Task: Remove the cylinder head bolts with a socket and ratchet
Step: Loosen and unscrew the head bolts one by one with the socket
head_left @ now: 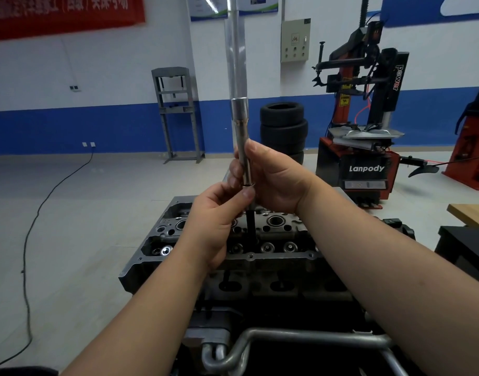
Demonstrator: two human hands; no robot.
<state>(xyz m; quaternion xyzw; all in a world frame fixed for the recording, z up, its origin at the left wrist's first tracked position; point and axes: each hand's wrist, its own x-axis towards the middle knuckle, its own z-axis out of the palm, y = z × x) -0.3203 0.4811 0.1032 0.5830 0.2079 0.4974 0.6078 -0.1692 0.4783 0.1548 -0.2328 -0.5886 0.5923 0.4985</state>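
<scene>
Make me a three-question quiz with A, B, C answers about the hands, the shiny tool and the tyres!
1. Where is the tyre stack?
A. On the floor by the blue-and-white wall
B. On the engine
C. On the wooden bench

2. What colour is the bolt hanging below the socket?
A. Red
B. Black
C. Yellow

3. What is the right hand doing?
A. Resting flat on the engine
B. Hanging with nothing in it
C. Gripping the socket

Answers:
1 A, the tyres sit on the floor behind the cylinder head.
2 B, the shaft looks black.
3 C, its fingers wrap the socket, while the left hand pinches just under it.
</scene>
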